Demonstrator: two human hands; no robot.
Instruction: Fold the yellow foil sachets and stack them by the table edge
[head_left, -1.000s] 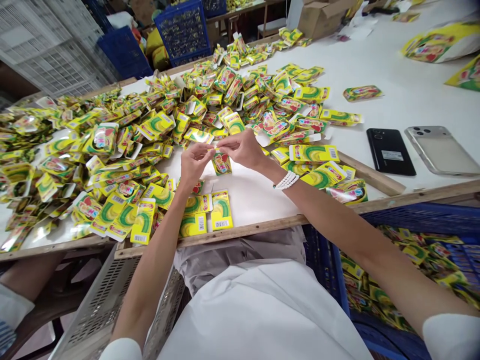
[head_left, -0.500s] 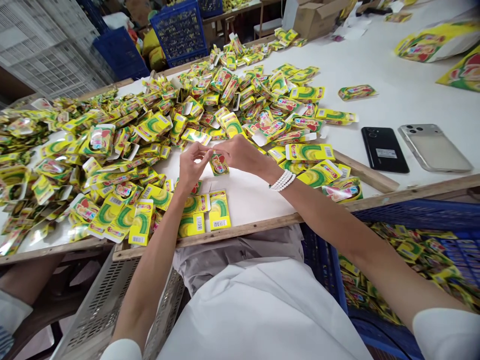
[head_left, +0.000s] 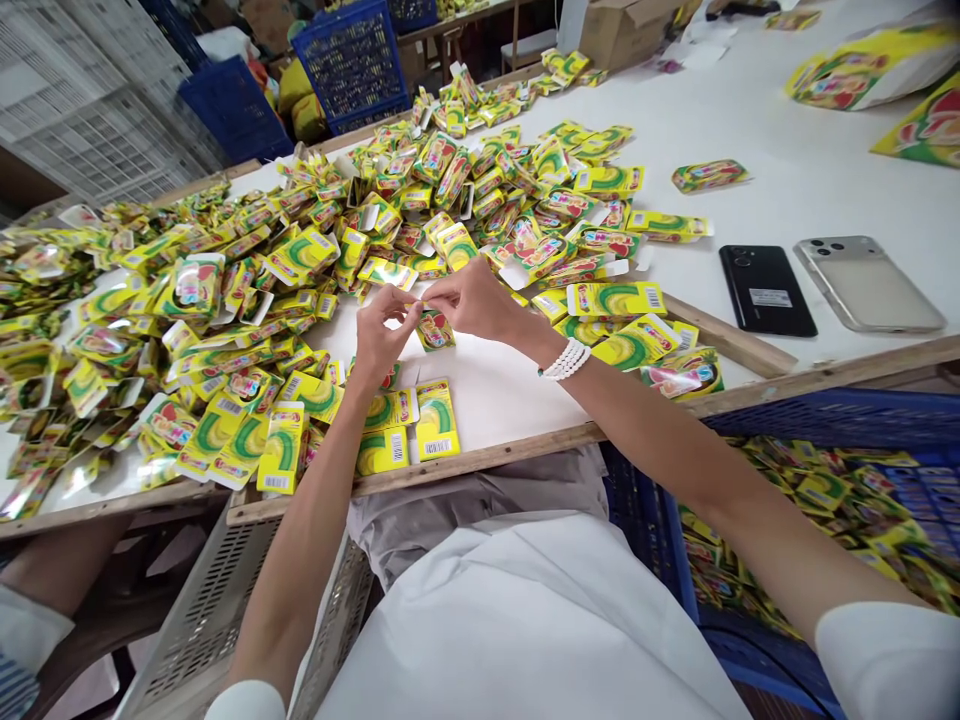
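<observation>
Head | I see left hand (head_left: 379, 335), right hand (head_left: 484, 303) pinching one box (head_left: 436, 333) inside table's near edge (head_left: 480, 461) | barely changed: box unreleased

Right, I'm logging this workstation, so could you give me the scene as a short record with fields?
Left hand: pinching a small box by its upper edge
Right hand: pinching that edge too, white bracelet on wrist
Around the hands: yellow-green boxes heaped on white table
Phones: black phone beside pale phone-shaped item, far right
Lower right: blue crate holding yellow-green packs
</observation>
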